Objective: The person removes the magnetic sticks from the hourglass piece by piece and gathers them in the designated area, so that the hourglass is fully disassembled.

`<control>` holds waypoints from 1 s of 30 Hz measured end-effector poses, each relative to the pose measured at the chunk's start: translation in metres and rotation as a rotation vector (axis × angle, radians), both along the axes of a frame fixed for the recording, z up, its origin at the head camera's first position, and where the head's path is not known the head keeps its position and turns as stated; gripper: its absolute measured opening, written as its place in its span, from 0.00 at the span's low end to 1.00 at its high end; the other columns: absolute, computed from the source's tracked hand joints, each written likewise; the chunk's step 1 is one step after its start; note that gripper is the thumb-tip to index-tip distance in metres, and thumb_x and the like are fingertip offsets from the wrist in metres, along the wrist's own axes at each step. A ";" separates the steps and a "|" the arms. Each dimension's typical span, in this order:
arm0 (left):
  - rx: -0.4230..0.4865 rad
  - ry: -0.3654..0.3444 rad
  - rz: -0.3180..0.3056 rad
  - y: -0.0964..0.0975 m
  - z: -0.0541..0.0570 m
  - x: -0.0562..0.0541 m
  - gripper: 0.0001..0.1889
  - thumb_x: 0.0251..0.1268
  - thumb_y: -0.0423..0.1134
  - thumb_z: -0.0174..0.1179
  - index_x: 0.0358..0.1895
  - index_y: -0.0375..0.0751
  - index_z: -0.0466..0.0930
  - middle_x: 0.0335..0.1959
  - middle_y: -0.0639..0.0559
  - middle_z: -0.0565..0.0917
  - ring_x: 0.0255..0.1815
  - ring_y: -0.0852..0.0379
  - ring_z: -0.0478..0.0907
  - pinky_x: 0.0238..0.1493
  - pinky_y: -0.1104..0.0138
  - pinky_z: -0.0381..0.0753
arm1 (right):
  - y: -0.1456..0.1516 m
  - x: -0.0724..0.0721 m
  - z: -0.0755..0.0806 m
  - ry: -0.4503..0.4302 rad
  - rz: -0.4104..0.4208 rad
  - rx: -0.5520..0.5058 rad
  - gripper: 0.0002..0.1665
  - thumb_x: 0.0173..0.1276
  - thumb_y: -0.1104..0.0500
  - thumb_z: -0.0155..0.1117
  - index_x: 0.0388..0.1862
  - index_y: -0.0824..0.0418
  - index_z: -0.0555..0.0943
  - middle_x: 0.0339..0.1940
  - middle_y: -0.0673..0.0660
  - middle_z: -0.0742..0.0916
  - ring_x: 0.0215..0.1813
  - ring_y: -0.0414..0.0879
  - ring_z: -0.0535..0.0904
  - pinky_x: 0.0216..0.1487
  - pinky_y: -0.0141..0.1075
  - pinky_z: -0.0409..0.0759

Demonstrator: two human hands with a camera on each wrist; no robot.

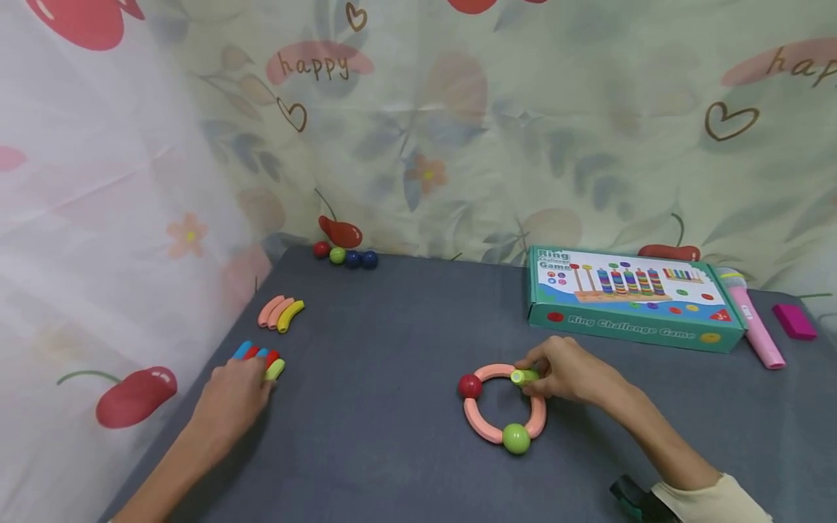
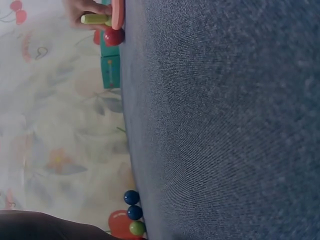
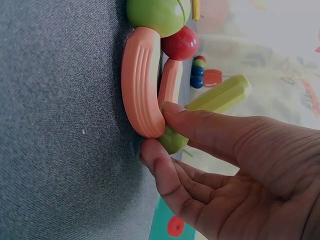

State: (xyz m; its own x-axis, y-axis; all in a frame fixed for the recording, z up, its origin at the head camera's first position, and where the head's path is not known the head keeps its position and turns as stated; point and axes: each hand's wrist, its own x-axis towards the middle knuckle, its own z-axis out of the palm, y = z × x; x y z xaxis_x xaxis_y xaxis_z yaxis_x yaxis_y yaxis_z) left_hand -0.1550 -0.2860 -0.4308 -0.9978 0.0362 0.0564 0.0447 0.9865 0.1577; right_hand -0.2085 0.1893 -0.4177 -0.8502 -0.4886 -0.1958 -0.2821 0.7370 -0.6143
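Note:
Toward the right of the table lies a ring of pink curved rods (image 1: 480,425) joined by a red ball (image 1: 470,386) and a green ball (image 1: 516,439). My right hand (image 1: 569,370) pinches another green ball (image 3: 173,141) at the ring's far right. From that ball a yellow-green rod (image 3: 222,95) sticks up at a tilt. My left hand (image 1: 232,399) is over a row of blue and red curved rods (image 1: 251,351) at the left edge. Beside its fingers is a second yellow-green rod (image 1: 275,369). Its fingertips are hidden, so its hold is unclear.
Pink curved rods (image 1: 269,311) and a yellow one (image 1: 290,317) lie further back on the left. Several balls (image 1: 353,259) line the back edge. At the back right are a game box (image 1: 634,298), a pink microphone (image 1: 755,327) and a magenta block (image 1: 794,322).

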 end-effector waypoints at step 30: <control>0.051 0.133 -0.457 0.138 0.021 -0.018 0.14 0.65 0.45 0.74 0.43 0.39 0.86 0.29 0.52 0.82 0.25 0.60 0.71 0.30 0.69 0.75 | 0.000 -0.001 0.002 -0.009 0.001 0.004 0.21 0.62 0.64 0.78 0.54 0.68 0.89 0.46 0.62 0.93 0.28 0.39 0.80 0.25 0.30 0.74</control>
State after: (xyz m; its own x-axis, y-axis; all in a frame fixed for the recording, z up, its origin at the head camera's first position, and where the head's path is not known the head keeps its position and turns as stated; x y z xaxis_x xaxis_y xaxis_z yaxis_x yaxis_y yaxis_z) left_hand -0.1735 -0.1478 -0.4094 -0.8645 0.4630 0.1955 0.4948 0.8524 0.1690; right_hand -0.2092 0.1896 -0.4153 -0.8479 -0.4889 -0.2050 -0.2776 0.7388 -0.6141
